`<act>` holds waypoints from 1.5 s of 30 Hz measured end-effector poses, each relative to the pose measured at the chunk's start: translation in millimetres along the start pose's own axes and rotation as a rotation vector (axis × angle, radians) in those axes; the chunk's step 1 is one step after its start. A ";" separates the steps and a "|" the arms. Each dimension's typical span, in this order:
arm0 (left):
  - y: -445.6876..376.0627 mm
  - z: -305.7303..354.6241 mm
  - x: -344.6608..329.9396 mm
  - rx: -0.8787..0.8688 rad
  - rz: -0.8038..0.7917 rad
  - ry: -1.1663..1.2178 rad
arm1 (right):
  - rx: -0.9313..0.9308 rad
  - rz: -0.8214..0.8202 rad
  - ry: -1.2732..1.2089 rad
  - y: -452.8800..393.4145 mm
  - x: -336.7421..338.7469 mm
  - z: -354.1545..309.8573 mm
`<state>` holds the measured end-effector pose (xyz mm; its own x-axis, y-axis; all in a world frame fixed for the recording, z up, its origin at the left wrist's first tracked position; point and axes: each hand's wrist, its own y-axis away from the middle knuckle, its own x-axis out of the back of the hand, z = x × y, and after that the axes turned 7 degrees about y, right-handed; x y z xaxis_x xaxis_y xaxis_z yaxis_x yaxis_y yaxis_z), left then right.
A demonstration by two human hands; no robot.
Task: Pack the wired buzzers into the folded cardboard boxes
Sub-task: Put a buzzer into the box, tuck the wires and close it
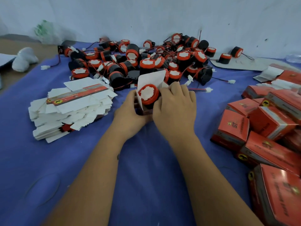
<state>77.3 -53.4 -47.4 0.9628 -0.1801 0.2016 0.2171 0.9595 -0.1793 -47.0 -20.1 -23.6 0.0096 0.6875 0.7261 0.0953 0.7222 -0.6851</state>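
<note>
We hold a buzzer [149, 93] in an open box [150, 82].
Our left hand [130, 110] grasps the box, our right hand [175, 105] grasps the buzzer; behind lies the buzzer pile [146, 59], flat boxes [71, 106] left, packed boxes [267, 128] right.

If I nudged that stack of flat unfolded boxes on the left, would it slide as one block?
Probably not. The stack of flat boxes already sits fanned and skewed, so sheets would likely slip apart. They look like thin card, so light and bendy. The blue cloth underneath might drag the bottom ones.
</note>
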 end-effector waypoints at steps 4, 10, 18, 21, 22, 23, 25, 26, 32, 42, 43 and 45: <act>0.7 0.9 2.0 0.010 0.004 0.029 | 0.019 -0.057 -0.060 4.4 -0.8 -7.4; -1.2 0.8 2.6 -0.002 0.003 0.011 | 0.007 -0.111 -0.082 6.5 -1.7 -11.1; -0.2 4.7 15.2 -0.015 -0.156 0.027 | 0.020 -0.158 -0.043 -1.2 0.5 -9.8; -0.3 5.4 14.5 -0.019 -0.161 0.016 | 0.074 -0.066 0.038 -4.1 8.7 -9.1; -0.3 5.4 14.4 -0.020 -0.159 0.015 | 0.102 -0.039 0.032 -4.3 11.1 -9.1; -0.4 5.4 14.5 -0.023 -0.154 0.017 | 0.133 -0.031 0.014 -3.8 12.8 -9.2; -1.0 4.1 15.5 -0.020 -0.141 0.030 | 0.174 -0.056 -0.046 -1.2 13.9 -9.1; -1.4 3.1 16.0 -0.014 -0.144 0.034 | 0.170 -0.076 -0.080 0.5 13.8 -8.9; -2.4 -1.3 16.7 0.002 -0.176 0.027 | 0.149 -0.174 -0.029 4.0 3.5 -9.2; -3.5 -1.7 14.8 0.007 -0.156 0.042 | 0.078 -0.136 -0.034 9.5 -8.2 -13.2; -3.2 -1.4 14.5 0.009 -0.154 0.058 | 0.044 -0.091 -0.103 9.8 -7.9 -12.3; -2.8 -0.3 14.1 0.018 -0.149 0.095 | -0.130 0.075 -0.375 8.5 -5.5 -10.2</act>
<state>90.3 -58.7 -44.4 0.9313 -0.3391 0.1330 0.3562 0.9243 -0.1370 -36.1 -18.5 -32.8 -0.3401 0.7353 0.5863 0.2332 0.6699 -0.7049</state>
